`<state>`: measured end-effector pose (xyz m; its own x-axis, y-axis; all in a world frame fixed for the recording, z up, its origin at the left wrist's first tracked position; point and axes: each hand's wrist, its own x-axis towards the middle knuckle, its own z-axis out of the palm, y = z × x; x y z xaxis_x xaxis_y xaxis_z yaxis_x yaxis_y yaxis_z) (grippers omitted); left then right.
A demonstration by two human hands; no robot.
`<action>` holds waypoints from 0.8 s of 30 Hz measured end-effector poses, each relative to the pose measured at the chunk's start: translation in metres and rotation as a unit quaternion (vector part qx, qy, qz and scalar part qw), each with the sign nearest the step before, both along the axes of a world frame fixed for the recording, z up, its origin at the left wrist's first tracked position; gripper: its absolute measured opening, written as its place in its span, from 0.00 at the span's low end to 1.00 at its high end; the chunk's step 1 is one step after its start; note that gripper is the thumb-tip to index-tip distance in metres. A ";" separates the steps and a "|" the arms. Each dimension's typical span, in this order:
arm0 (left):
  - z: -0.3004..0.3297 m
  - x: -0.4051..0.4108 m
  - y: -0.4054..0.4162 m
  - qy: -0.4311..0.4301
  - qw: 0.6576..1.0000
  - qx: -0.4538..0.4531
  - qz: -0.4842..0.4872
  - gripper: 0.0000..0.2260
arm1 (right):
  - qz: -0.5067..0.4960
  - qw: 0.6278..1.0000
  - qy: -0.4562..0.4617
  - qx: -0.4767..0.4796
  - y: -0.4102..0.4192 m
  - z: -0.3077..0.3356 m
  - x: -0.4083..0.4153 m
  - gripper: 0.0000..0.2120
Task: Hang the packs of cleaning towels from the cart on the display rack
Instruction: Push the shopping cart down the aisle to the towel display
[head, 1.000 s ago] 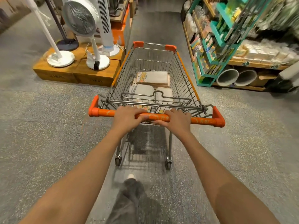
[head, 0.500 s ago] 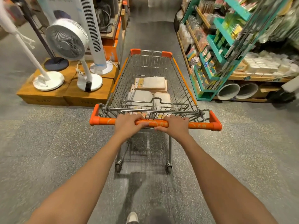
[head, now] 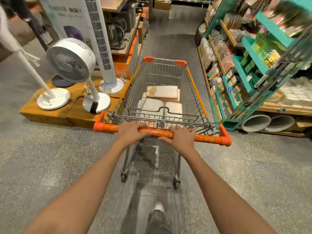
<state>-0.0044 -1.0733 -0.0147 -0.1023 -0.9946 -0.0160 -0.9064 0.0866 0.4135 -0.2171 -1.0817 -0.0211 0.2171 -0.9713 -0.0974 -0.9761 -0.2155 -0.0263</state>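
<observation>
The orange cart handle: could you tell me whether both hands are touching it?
Touching: the head view shows left hand and right hand gripping the handle.

- Person's got both hands on the orange handle (head: 207,137) of a wire shopping cart (head: 190,92): left hand (head: 130,133) wrapped over the bar, right hand (head: 181,136) curled round it just beside it.
- Inside the cart, flat packs of cleaning towels (head: 163,94) lie stacked on the basket floor, a couple more nearer the handle.
- Left of the cart there's a wooden platform (head: 50,115) with a round white pedestal fan (head: 70,60) and a tall white tower fan (head: 101,48) standing on it.
- Right side has a teal display rack (head: 243,85), pretty blurred, stuffed with small colourful packs.
- Grey speckled floor (head: 50,157); one shoe (head: 158,207) shows at the bottom.
</observation>
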 end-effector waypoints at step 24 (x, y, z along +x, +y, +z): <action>0.000 0.020 -0.372 0.022 0.999 -0.003 0.043 0.18 | 0.008 0.999 -0.030 -0.033 -0.378 -0.008 0.019 0.34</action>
<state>0.0156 -1.4449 -0.0150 -0.0175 -0.9998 -0.0078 -0.8915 0.0120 0.4528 -0.1978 -1.4598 -0.0290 0.2370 -0.9713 -0.0203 -0.9695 -0.2351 -0.0692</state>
